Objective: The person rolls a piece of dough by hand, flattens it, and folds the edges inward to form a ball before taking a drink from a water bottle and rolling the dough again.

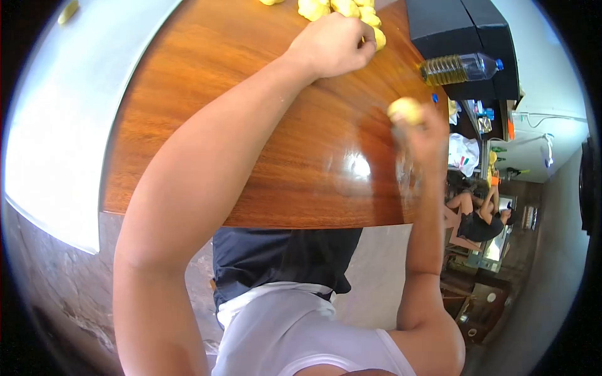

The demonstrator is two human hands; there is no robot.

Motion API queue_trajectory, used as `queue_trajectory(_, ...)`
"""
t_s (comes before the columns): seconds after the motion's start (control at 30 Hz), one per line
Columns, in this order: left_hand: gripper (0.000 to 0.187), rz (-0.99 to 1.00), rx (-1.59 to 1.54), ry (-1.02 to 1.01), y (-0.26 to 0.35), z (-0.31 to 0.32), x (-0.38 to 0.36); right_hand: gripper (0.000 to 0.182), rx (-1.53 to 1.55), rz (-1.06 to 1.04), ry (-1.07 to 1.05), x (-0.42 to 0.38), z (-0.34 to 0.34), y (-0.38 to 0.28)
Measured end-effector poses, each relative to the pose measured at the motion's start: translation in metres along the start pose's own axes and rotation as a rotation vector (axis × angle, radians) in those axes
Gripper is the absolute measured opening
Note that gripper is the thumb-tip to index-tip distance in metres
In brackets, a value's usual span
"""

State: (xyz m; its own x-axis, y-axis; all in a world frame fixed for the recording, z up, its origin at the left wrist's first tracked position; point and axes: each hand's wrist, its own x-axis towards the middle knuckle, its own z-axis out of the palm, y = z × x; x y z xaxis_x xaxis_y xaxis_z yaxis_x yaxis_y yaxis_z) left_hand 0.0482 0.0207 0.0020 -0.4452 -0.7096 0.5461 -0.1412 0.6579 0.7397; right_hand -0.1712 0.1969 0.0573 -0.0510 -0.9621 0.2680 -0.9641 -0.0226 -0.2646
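My left hand (335, 45) is at the far side of the brown wooden table (301, 138), its fingers curled beside a group of yellow dough-like lumps (313, 9). One yellow lump shows just beyond its fingertips; what the fingers hold, if anything, is hidden. Over the right part of the table, my right hand (426, 135) is blurred by motion, its fingers round a single yellow lump (406, 111).
A clear bottle of yellowish liquid (446, 70) lies on its side by a black box (442, 34). A blue cap (434, 98) is near the table's right edge. A white surface (75, 113) adjoins on the left. Another person (480, 222) sits at the far right.
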Motion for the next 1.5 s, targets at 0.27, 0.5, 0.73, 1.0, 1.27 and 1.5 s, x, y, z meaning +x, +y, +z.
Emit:
queue_trajectory(0.27, 0.029, -0.066, 0.061, -0.177, -0.006, 0.000, 0.009, 0.043, -0.329, -0.312, -0.131, -0.031, -0.009, -0.003)
queue_trajectory(0.5, 0.033, -0.159, -0.042, -0.074, -0.005, -0.017, 0.002, 0.025, 0.092, -0.323, -0.030, 0.067, -0.117, -0.030)
queue_trajectory(0.73, 0.032, -0.190, -0.088, -0.012, 0.003, -0.028, -0.005, 0.008, 0.106, -0.267, 0.353, 0.023, -0.146, -0.103)
queue_trajectory(1.0, 0.034, -0.138, -0.002, -0.067, -0.015, -0.017, 0.002, 0.022, 0.198, -0.188, 0.342, 0.052, -0.129, 0.011)
queue_trajectory(1.27, 0.034, -0.209, -0.050, -0.095, -0.007, -0.016, -0.003, 0.013, 0.229, 0.032, -0.150, 0.048, 0.012, 0.032)
queue_trajectory(1.5, 0.035, -0.199, -0.050, -0.066, -0.003, -0.021, -0.002, 0.016, 1.311, 0.493, -0.051, 0.028, 0.010, 0.069)
